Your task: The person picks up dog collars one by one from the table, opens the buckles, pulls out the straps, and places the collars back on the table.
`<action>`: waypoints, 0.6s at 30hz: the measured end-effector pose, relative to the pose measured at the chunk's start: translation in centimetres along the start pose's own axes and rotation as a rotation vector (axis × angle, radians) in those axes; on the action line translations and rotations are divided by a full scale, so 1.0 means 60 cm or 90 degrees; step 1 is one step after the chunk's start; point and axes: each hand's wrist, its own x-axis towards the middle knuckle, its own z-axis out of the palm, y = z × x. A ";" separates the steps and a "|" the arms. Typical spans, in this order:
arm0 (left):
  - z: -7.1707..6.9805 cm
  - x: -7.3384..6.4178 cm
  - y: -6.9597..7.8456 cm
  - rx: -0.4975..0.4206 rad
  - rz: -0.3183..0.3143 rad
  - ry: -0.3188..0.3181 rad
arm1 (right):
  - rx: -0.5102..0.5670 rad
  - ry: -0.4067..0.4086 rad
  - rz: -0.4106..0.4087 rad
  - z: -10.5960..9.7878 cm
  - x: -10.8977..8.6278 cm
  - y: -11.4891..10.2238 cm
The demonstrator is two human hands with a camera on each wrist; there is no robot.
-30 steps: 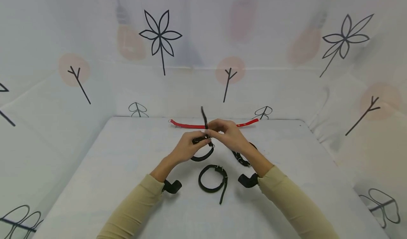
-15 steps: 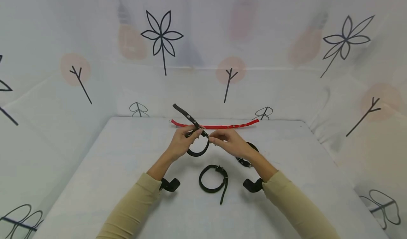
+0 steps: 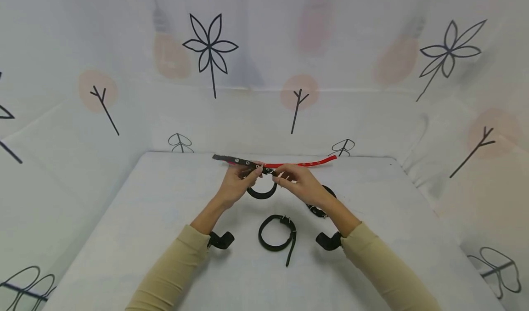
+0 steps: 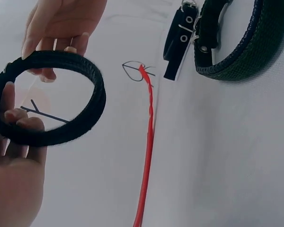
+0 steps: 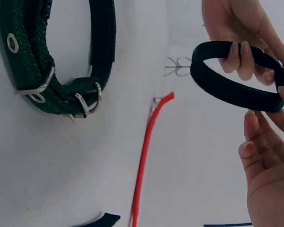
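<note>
A black dog collar (image 3: pixel 261 195), buckled into a loop, is held up above the table by both hands. Its loose strap end with metal eyelets points left. My left hand (image 3: pixel 233 187) grips the collar and strap between thumb and fingers. At the buckle side, my right hand (image 3: pixel 303 184) pinches the collar with its fingertips. The left wrist view shows the loop (image 4: pixel 97 101) between the left hand (image 4: pixel 16 189) below and the right hand (image 4: pixel 68 21) above. In the right wrist view, the collar's outer side (image 5: pixel 227 92) faces the camera; the buckle is partly hidden by fingers.
A red collar (image 3: pixel 318 162) lies stretched out along the table's back edge. One looped dark collar (image 3: pixel 274 247) with a buckle lies nearer on the white table (image 3: pixel 165 260). Another dark looped collar (image 3: pixel 330 190) lies partly behind the right forearm. Printed cloth walls stand around.
The strap end has swung from upright over to the left, now nearly level. My left hand has shifted its grip onto the strap, while my right hand has moved slightly down to the buckle side.
</note>
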 end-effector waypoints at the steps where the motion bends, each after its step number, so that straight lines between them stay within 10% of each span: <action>1: -0.001 0.000 0.000 -0.007 0.004 -0.008 | -0.001 0.000 0.002 -0.003 0.001 0.000; 18: 0.000 0.001 -0.004 -0.008 0.002 -0.058 | 0.002 -0.011 -0.047 -0.008 0.003 0.001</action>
